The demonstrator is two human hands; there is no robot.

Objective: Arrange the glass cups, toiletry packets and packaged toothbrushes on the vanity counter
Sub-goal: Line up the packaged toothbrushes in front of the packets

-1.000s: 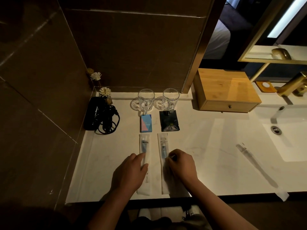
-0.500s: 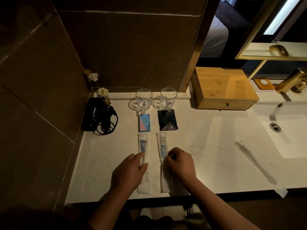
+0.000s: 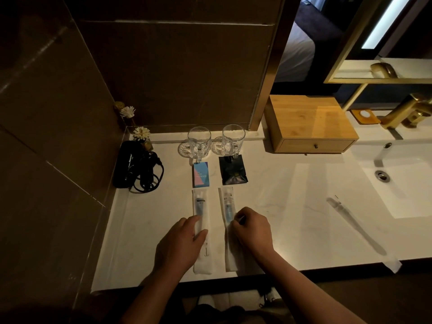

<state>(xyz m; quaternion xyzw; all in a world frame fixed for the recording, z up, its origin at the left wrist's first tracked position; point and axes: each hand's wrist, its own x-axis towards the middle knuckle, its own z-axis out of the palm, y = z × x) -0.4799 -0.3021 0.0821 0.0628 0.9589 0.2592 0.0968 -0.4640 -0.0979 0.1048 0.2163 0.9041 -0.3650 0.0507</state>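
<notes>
While cups (image 3: 199, 142) and packets (image 3: 200, 174) are sitting aligned, both hands are squaring toothbrushes: left hand (image 3: 180, 242) flat, fingers apart; right hand (image 3: 253, 228) pinching its packaged toothbrush (image 3: 228, 206) (nearly done).

blue packet (image 3: 200, 174), print too blurred

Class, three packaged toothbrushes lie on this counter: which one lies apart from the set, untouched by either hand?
The packaged toothbrush lying diagonally near the sink; the other two lie parallel under the hands.
</notes>
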